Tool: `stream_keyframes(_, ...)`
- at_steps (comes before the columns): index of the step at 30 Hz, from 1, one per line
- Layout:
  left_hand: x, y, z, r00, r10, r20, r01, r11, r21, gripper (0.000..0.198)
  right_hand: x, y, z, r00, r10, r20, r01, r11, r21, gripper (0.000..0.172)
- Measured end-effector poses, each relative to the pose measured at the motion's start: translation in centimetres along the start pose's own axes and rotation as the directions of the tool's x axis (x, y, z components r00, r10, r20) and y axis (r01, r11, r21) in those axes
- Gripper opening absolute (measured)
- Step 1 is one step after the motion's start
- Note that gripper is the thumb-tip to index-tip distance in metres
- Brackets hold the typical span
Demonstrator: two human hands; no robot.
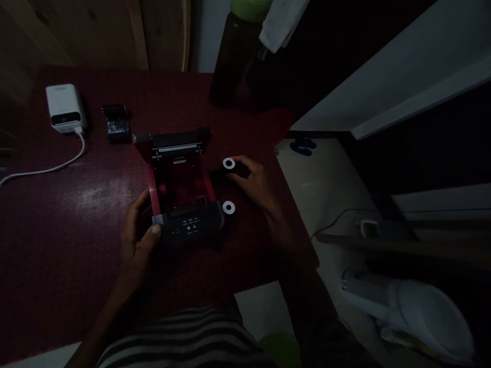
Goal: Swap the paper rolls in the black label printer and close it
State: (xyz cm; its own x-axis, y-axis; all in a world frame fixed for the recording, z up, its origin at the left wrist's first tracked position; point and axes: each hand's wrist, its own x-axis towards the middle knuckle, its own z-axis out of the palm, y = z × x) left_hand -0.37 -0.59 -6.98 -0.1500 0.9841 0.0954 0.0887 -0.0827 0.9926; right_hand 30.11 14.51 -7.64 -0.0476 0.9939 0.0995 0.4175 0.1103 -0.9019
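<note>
A red and black machine that looks like a small printer [191, 223] lies on the red table with its lid raised and its red inside bare. My left hand [138, 227] grips its left front corner, thumb on top and fingers along the side. To the right of the machine, my right hand [255, 186] pinches a dark roll-like piece with a white ring end [224, 164] between thumb and forefinger. A second white-ringed piece [224, 206] is beside the machine's front right corner. Dim light hides what lies behind both rings.
A white power bank [63, 105] with a plugged-in cable [57, 167] sits at the table's back left, beside a small black part [117, 125]. At the back stands a dark bottle with a green lid [251, 9]. The table's right edge drops to a pale floor [307, 179].
</note>
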Motion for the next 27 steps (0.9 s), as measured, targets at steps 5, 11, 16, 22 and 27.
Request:
stream_keyframes(5, 0.0, 0.5, 0.4, 1.0, 0.011, -0.001, -0.011, 0.999, -0.045, 0.06, -2.6, -5.6, -3.8, 0.996, -0.091, 0.001, 0.09, 0.996, 0.014, 0.034)
stream_keyframes(11, 0.0, 1.0, 0.7, 0.999, 0.038, -0.009, -0.039, 0.998, -0.052, 0.055, -4.2, -14.2, -3.5, 0.846, -0.416, 0.334, 0.483, 0.863, -0.149, 0.036)
stream_keyframes(16, 0.0, 0.9, 0.3, 0.999, 0.048, 0.014, -0.049, 0.999, 0.015, 0.059, -3.1, -15.4, 3.2, 0.767, -0.265, 0.584, 0.588, 0.653, -0.477, 0.035)
stream_keyframes(22, -0.3, 1.4, 0.0, 0.998, -0.031, 0.049, 0.031, 0.999, 0.012, 0.062, -2.3, -17.8, 6.4, 0.801, 0.08, 0.593, 0.479, 0.509, -0.715, 0.039)
stream_keyframes(27, -0.3, 1.7, 0.1, 0.998, -0.044, 0.046, 0.043, 0.999, 0.024, 0.064, -0.7, -17.4, 7.4, 0.779, 0.136, 0.612, 0.467, 0.524, -0.712, 0.038)
